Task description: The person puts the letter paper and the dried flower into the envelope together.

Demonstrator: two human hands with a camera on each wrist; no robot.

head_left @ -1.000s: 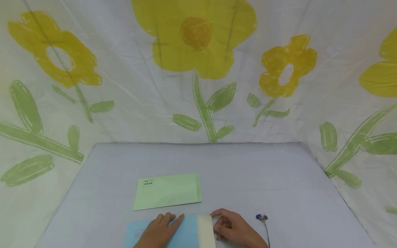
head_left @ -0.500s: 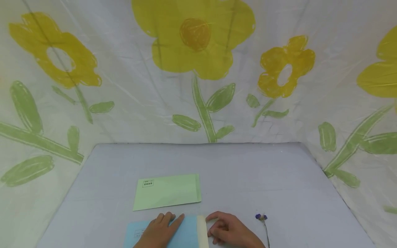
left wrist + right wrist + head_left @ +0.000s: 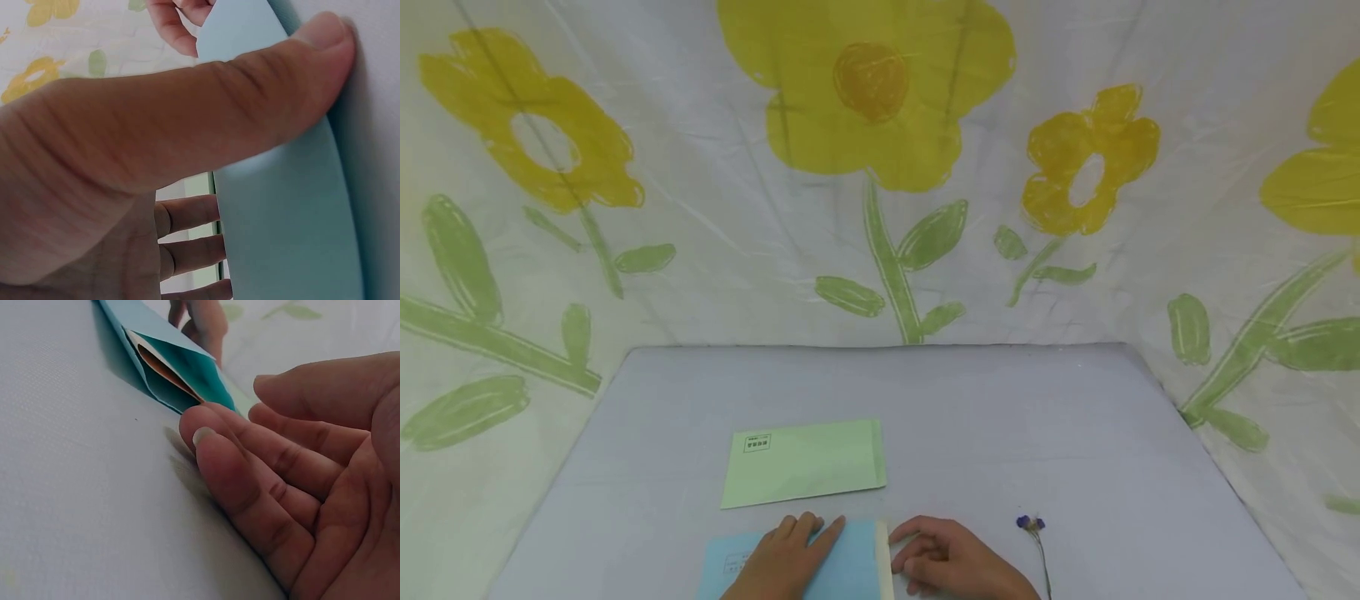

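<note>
A blue envelope lies near the table's front edge, its open mouth facing right. My left hand grips it across its width, the thumb over the near side and the fingers at the far edge. Out of the mouth sticks a narrow strip of cream folded paper; the rest is hidden inside the envelope. In the right wrist view the mouth gapes around the paper. My right hand, fingers loosely bent, touches the paper's outer edge with its fingertips.
A green envelope with a small printed box lies just beyond the blue one. To the right of my right hand lies a dried purple flower on a thin stem. A flower-printed curtain closes off the back of the table.
My right hand has moved left, pushing the cream paper deeper into the blue envelope, so the strip showing is narrower. The left hand has stayed in place.
</note>
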